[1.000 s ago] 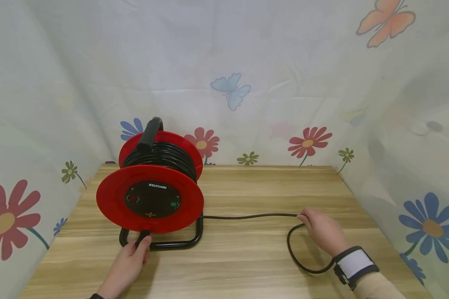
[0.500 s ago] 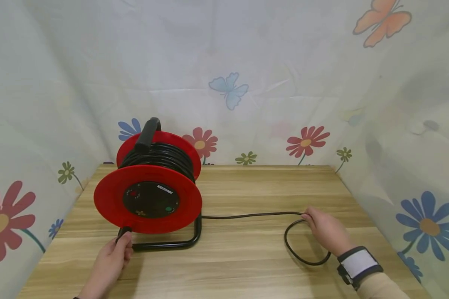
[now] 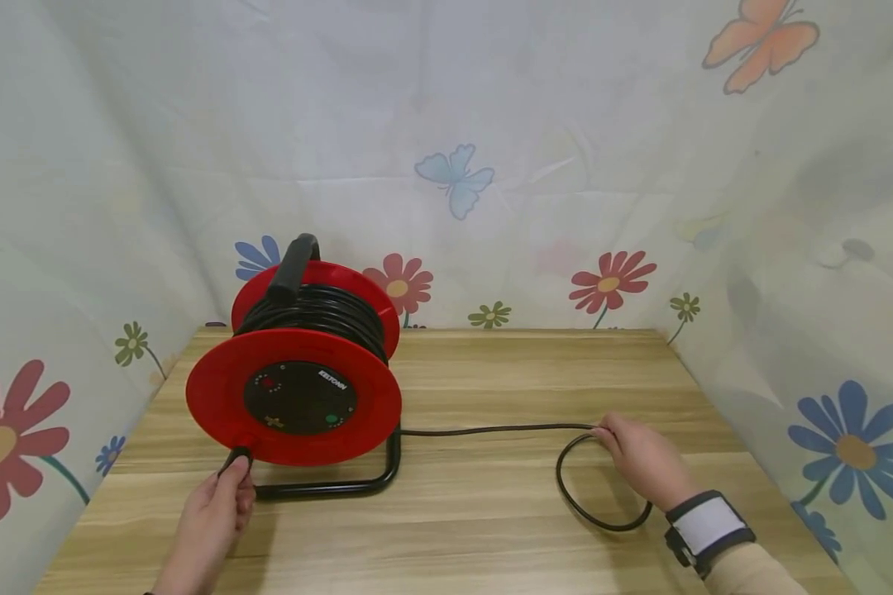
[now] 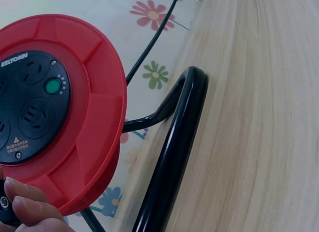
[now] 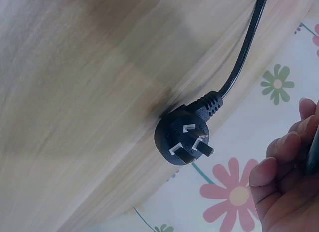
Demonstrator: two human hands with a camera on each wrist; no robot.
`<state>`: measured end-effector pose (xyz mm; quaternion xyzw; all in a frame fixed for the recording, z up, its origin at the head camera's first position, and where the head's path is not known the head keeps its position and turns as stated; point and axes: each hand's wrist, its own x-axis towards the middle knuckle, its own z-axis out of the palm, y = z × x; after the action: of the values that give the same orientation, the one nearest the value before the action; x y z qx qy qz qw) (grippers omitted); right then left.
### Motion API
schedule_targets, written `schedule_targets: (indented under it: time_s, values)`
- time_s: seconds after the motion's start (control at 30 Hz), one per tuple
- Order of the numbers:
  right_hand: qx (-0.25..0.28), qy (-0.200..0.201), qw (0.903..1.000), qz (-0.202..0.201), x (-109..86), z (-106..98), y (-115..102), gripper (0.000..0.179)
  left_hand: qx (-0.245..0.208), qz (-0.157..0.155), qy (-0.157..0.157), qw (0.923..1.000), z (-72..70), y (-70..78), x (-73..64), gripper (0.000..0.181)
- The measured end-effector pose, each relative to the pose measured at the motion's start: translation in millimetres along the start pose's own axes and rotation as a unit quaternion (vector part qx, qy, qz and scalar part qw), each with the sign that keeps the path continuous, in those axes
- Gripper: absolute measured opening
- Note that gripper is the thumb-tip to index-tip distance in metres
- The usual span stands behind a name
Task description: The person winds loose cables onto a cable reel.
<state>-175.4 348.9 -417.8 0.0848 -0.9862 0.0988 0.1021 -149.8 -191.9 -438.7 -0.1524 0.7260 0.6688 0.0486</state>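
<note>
A red cable reel (image 3: 216, 380) with black cable (image 3: 320, 314) wound between its discs stands at the left of the table. My left hand (image 3: 208, 512) grips the black crank knob (image 3: 241, 454) at the lower left of the front disc; in the left wrist view its curled fingers (image 4: 32, 206) show beside that knob. From the reel, a stretch of cable (image 3: 491, 430) runs right to my right hand (image 3: 643, 463), which pinches it. A loop (image 3: 561, 483) hangs from that hand. The three-pin plug (image 5: 169, 127) at the cable's end appears in the right wrist view, close to the tabletop.
The reel's black tube frame (image 3: 327, 490) rests on the wood-grain table (image 3: 491, 529), and its carrying handle (image 3: 290, 268) rises on top. A white cloth (image 3: 565, 99) printed with flowers and butterflies encloses the table at the back and both sides.
My left hand has moved left with the knob, and the front disc has turned clockwise. The right hand stays near its place, while the cable loop has shifted left and shrunk a little.
</note>
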Motion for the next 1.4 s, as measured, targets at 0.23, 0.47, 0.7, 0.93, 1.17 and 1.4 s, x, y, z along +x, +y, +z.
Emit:
schedule_targets:
  time_s: [0.23,0.47,0.7,0.93,1.17,1.4]
  values:
    - [0.011,-0.013,0.9998,0.009,-0.2,-2.2,-2.1,0.015,-0.064,0.02,0.014,0.9977,-0.6,3.1,-2.6,0.038]
    - [-0.001,0.002,0.9999,0.01,-4.6,-1.4,4.8,0.014,-0.105,0.013,0.035,0.9937,-2.7,7.6,-2.6,0.036]
    - [0.005,0.003,0.9999,0.012,-9.2,-1.2,11.0,0.021,-0.136,0.048,0.059,0.9878,-3.6,12.3,-4.4,0.039]
    - [0.003,0.0,1.0,0.008,-7.8,-0.4,7.1,0.021,-0.132,0.054,0.077,0.9868,-3.6,18.3,-5.2,0.044]
    - [0.005,-0.01,0.9999,0.013,-6.0,1.1,0.9,0.019,-0.154,0.091,0.08,0.9805,-3.3,20.5,-6.9,0.044]
    - [0.006,-0.017,0.9997,0.017,-4.5,2.4,-5.7,0.017,-0.199,0.135,0.093,0.9662,-1.8,26.8,-8.6,0.04]
